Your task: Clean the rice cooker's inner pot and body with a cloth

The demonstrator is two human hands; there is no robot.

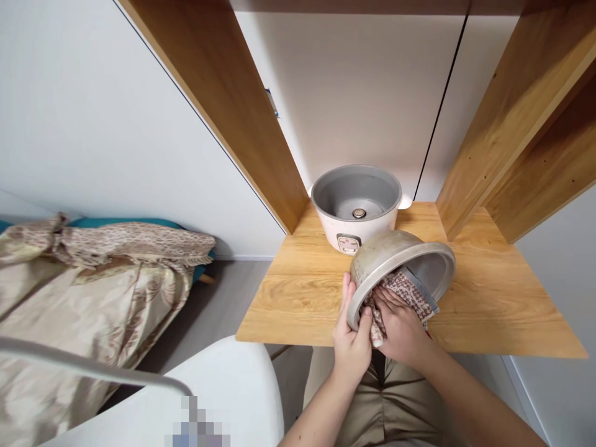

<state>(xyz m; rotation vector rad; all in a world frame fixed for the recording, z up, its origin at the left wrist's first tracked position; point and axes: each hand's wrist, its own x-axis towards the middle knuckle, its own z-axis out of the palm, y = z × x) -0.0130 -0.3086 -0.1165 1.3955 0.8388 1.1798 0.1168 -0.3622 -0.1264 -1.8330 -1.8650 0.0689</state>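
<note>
A grey metal inner pot point(382, 257) is tilted on its side above the front of the wooden desk, its mouth turned toward me. My left hand point(352, 338) grips the pot's rim at the lower left, thumb on the inside and fingers on the outer wall. Inside the mouth, my right hand point(403, 326) presses a brown-and-white patterned cloth point(410, 292) against the inner wall; its fingertips are partly hidden in the folds. Just behind the pot stands a white rice cooker body point(333, 226), lidless, with its heating plate and round centre sensor showing.
Wooden uprights point(223, 112) flank the desk top point(288, 298), and a white wall stands behind. At the lower left are a white chair point(242, 379) and a grey curved bar point(93, 366). Farther left, patterned fabric point(93, 298) covers a piece of furniture.
</note>
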